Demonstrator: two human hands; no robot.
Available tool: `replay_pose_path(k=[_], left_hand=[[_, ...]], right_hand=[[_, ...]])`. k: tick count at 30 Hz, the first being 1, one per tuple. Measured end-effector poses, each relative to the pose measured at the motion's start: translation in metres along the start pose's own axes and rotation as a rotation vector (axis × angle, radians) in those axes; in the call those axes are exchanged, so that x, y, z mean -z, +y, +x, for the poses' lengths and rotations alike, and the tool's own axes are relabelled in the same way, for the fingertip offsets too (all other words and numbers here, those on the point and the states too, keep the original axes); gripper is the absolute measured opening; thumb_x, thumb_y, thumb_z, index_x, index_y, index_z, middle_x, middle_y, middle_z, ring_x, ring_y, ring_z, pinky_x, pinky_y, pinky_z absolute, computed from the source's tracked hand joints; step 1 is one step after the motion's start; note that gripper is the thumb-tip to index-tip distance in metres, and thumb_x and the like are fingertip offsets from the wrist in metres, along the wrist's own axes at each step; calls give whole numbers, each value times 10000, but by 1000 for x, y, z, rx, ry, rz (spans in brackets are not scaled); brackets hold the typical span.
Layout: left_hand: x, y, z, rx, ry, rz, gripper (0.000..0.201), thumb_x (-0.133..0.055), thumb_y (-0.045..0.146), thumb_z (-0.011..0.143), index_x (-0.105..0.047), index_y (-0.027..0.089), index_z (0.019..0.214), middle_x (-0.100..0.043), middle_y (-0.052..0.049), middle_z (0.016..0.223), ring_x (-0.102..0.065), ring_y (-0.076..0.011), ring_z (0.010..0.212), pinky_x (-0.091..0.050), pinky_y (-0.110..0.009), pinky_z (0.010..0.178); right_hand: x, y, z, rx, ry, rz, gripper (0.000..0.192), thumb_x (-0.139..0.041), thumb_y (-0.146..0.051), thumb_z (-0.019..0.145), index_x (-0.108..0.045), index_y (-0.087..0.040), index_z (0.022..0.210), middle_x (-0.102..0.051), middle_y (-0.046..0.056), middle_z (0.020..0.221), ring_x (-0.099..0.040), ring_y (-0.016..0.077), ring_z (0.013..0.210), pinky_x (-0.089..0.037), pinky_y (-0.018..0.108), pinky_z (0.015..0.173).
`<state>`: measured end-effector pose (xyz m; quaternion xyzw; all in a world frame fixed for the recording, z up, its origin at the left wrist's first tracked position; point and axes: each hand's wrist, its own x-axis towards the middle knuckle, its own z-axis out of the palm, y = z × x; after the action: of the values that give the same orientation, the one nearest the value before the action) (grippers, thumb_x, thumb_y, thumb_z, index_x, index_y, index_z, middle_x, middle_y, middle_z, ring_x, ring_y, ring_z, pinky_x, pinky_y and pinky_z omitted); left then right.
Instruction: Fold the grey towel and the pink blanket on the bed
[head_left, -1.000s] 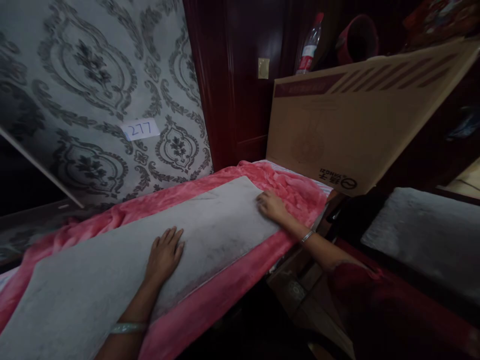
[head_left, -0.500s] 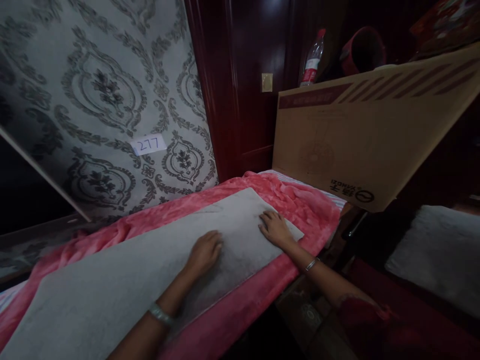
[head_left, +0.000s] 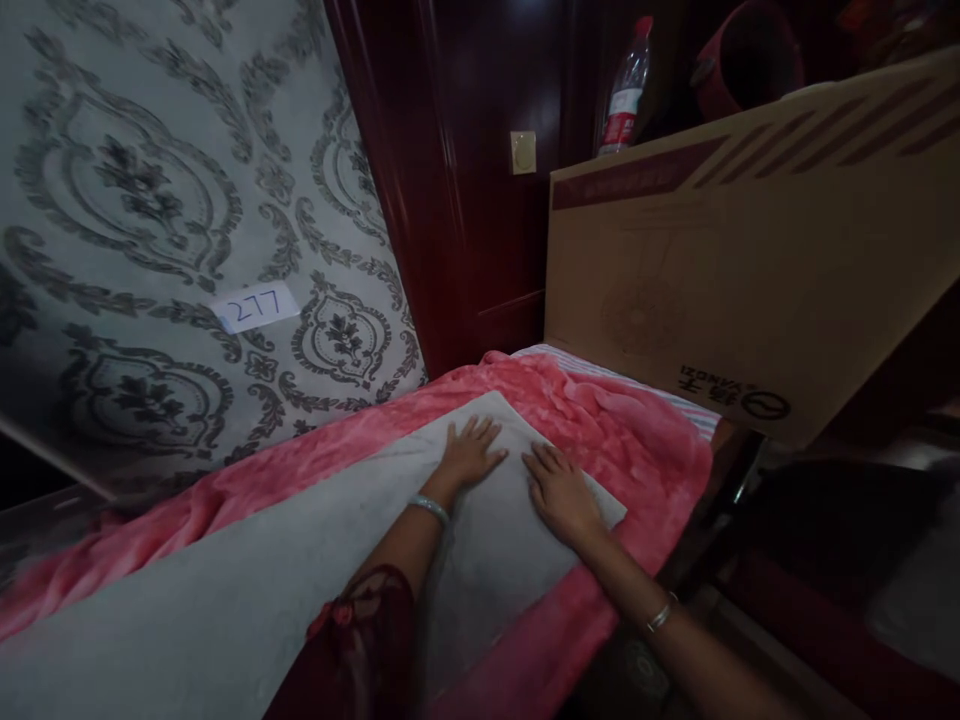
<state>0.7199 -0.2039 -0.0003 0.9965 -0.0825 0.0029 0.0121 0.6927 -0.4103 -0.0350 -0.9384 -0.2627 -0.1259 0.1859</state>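
A long light-grey sheet or pad (head_left: 247, 570) lies flat over a pink plush blanket (head_left: 607, 410); its exact material I cannot make out. My left hand (head_left: 471, 452) rests on it near the far corner, palm down with fingers spread. To its right, my right hand (head_left: 562, 490) lies flat close to the sheet's right end, fingers stretched toward the far edge. Neither hand holds anything. Both wrists wear bracelets.
A big cardboard box (head_left: 675, 270) stands beyond the right end, bearing a plastic bottle (head_left: 625, 90) and a dark red round container (head_left: 709, 75). Patterned wallpaper (head_left: 150, 200) with a paper marked 277 (head_left: 256, 306) rises behind. A striped cloth (head_left: 600, 368) shows under the blanket.
My left hand has moved forward and right to the far part of the sheet, its fingers now spread. My right hand stays near the right end. The view has shifted slightly.
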Motion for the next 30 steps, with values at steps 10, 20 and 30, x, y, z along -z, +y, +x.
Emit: replay_pose_path(k=[10, 20, 30], left_hand=[[14, -6, 59, 271, 151, 9, 651, -392, 540, 978, -409, 234, 1553, -301, -126, 1658, -216, -432, 1522, -145, -729, 1177], [-8, -16, 94, -268, 78, -43, 570, -343, 494, 1025, -354, 325, 1569, -297, -40, 1668, -182, -275, 1559, -93, -615, 1243], [13, -47, 119, -87, -26, -137, 574, -260, 453, 1047, -284, 292, 1597, -249, -45, 1683, -199, -233, 1557, -194, -525, 1243]], right_hand=[[8, -4, 1, -12, -116, -14, 522, -411, -282, 1007, -479, -245, 1522, -367, 66, 1619, -249, 316, 1517, -162, 570, 1219], [-5, 4, -1, 23, -74, -19, 526, -388, -316, 1007, -475, -268, 1524, -386, 54, 1610, -269, 313, 1507, -207, 574, 1198], [-6, 6, -1, 29, -105, -27, 532, -386, -325, 1011, -461, -264, 1535, -355, 45, 1623, -276, 316, 1507, -256, 578, 1188]])
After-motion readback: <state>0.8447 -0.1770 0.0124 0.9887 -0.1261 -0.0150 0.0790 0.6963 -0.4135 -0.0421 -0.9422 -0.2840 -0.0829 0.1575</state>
